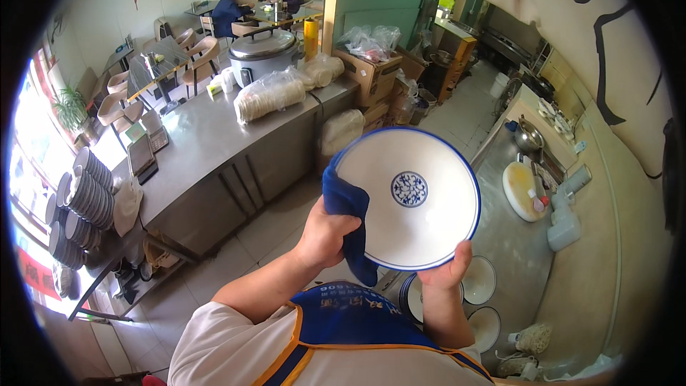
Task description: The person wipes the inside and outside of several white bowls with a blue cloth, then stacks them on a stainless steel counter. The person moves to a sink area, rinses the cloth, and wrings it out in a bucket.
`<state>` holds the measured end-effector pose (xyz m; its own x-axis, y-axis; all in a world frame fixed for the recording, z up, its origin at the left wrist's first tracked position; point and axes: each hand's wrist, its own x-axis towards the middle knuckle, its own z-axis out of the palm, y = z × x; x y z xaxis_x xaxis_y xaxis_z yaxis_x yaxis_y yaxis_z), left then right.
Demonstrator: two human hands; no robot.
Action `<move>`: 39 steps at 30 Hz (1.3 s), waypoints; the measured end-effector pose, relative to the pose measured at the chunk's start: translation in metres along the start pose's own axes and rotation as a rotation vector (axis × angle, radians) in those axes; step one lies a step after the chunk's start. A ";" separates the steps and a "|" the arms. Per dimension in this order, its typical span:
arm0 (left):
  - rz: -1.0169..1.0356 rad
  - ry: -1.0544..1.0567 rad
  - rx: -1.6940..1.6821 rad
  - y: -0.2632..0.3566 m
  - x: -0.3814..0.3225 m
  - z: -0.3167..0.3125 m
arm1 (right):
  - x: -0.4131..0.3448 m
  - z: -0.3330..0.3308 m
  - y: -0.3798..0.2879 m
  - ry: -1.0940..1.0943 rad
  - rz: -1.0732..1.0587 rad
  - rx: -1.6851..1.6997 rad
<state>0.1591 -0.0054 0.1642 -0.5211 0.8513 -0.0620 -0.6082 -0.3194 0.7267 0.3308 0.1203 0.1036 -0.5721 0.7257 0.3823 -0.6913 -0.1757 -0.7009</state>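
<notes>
A large white bowl (429, 214) with a blue rim and a blue floral medallion is held up in front of my apron, its inside facing me. My right hand (447, 268) grips its lower right rim, thumb on the edge. On the other side, my left hand (329, 233) clasps a dark blue cloth (345, 198), which is folded over the bowl's left rim and hangs down. Below the bowl, partly hidden by my right forearm, stand stacked bowls (411, 300). Two more white bowls, one (478, 280) above the other (485, 328), lie beside them on the steel worktop.
A steel counter (214, 155) on the left bears wrapped disposable bowls (270, 96) and a large rice cooker (263, 56). Many stacked bowls (88, 198) stand at far left. The right worktop (514, 257) holds a round cutting board (522, 193). Two people sit at a distant table.
</notes>
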 end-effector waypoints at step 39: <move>-0.104 -0.180 -0.410 -0.034 0.051 -0.101 | -0.004 -0.006 0.051 0.124 0.959 0.000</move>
<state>0.0930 0.0070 0.0670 -0.3546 0.9346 0.0265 -0.8572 -0.3363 0.3900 0.3000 0.1123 0.0629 -0.8422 0.3389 -0.4192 0.0457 -0.7300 -0.6819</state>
